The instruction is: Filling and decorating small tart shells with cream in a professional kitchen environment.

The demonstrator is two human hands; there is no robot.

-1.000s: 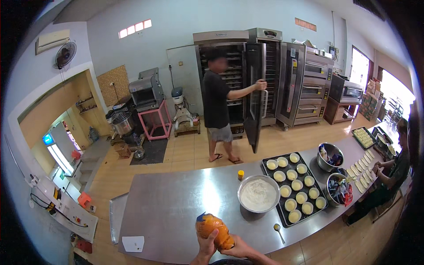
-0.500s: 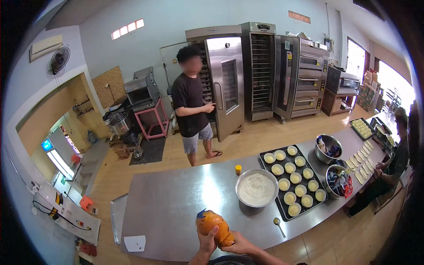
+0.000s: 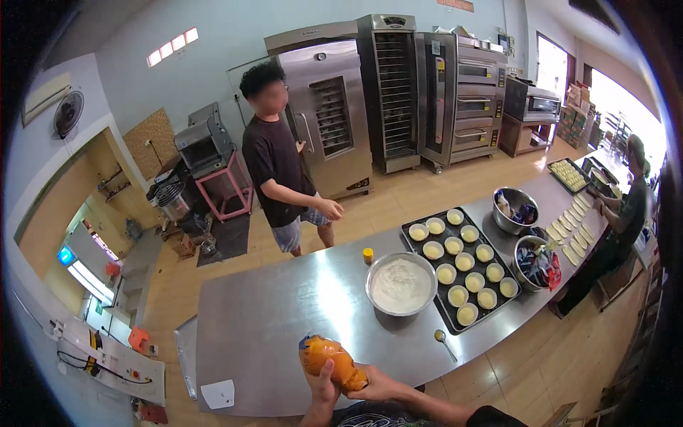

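Over the front edge of the steel table (image 3: 256, 320), I hold a bulging clear plastic bag of something orange (image 3: 329, 357), with a blue patch at its upper end. My left hand (image 3: 324, 386) is wrapped round its lower left side, thumb up along it. The narrower lower right end sits in my right hand (image 3: 375, 385), whose fingers close on the gathered plastic. What the orange contents are, I cannot tell. Beyond the bag stands a metal bowl (image 3: 368, 299) of pale, creamy mix. A spoon (image 3: 446, 344) lies to its right, near the table edge.
A black tray (image 3: 466, 327) holds several filled pale cups. Two metal bowls (image 3: 515, 229) with packets stand beyond it. A yellow-capped jar (image 3: 368, 256) is behind the mix bowl. One person (image 3: 274, 160) stands across the table; another (image 3: 626, 206) works by dough pieces at the right.
The person across the table has shut the steel cabinet door and turned toward the table, one arm forward. My view has shifted right. Both my hands keep hold of the bag.
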